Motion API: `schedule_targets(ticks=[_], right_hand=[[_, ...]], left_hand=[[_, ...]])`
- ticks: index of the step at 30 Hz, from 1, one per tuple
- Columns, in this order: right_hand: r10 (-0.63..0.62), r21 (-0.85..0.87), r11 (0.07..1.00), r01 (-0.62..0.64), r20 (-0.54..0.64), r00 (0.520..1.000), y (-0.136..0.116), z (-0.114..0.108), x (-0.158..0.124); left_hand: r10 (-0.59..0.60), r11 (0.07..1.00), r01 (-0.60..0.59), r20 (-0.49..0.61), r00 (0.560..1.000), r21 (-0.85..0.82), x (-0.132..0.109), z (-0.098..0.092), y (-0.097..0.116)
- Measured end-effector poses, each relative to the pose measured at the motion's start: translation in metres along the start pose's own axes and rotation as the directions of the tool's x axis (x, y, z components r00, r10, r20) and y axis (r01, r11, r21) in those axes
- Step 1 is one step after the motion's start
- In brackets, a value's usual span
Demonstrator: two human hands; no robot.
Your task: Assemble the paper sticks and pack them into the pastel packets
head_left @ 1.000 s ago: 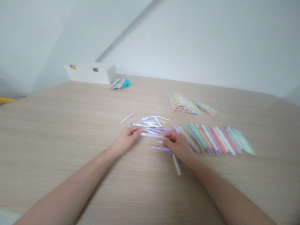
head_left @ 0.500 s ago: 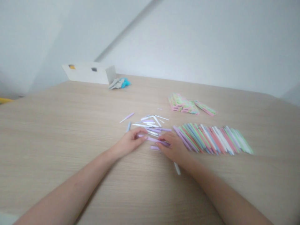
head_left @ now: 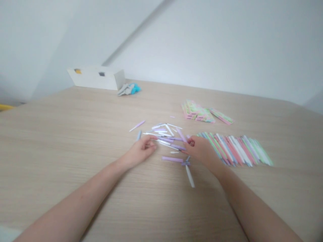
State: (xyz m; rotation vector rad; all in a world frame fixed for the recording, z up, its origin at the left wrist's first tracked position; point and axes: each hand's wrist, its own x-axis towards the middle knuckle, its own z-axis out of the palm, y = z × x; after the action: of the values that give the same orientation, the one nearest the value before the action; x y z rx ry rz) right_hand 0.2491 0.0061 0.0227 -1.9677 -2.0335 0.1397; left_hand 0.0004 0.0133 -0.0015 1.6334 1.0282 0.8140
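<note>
My right hand (head_left: 203,151) is closed around a slim light-purple pen (head_left: 181,134), whose free end points up and to the left over the pile. Thumb and fingertips of my left hand (head_left: 141,149) are a little apart, with nothing visible between them. Its index fingertip is at the left edge of a loose heap of white and purple pen parts (head_left: 164,132). Below the heap, between my hands, lie a purple barrel (head_left: 172,159) and a white pen-shaped piece (head_left: 190,176). Beside my right hand is a slanted row of coloured pens (head_left: 234,149), its left end partly hidden.
Pink-and-green packets (head_left: 194,111) are stacked behind the row, with a single packet (head_left: 222,116) beside them. At the back left stand a white box (head_left: 94,79) and crumpled grey-and-blue gloves or cloth (head_left: 129,89). A wall borders the table (head_left: 75,134).
Both hands held a purple pen across the middle before. My left hand has let go, and my right hand has moved right to the row's left end with a purple pen tilted upward.
</note>
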Motion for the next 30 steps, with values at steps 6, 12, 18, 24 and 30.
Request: schedule_targets(ticks=[6,12,18,24,30], right_hand=[[0.043,-0.229,0.973,0.007,0.213,0.976,0.013,-0.018,0.005],[0.088,-0.322,0.946,0.023,0.327,0.941,0.022,-0.019,0.005],[0.093,-0.317,0.948,0.031,0.371,0.924,0.021,-0.017,0.006],[0.065,-0.273,0.962,0.017,0.287,0.956,0.021,-0.015,0.003],[0.056,-0.283,0.959,0.027,0.283,0.957,0.019,-0.017,0.002]], left_hand=[[-0.004,1.0,0.004,0.004,1.0,0.004,-0.001,0.001,0.001],[0.005,0.999,-0.005,-0.002,1.0,0.038,-0.001,0.001,0.0],[-0.006,0.998,0.005,0.019,1.0,0.061,0.0,0.001,-0.001],[-0.006,0.997,0.005,0.014,1.0,0.071,-0.001,0.002,0.0],[0.003,0.995,-0.003,0.003,1.0,0.097,-0.001,0.002,0.0]])
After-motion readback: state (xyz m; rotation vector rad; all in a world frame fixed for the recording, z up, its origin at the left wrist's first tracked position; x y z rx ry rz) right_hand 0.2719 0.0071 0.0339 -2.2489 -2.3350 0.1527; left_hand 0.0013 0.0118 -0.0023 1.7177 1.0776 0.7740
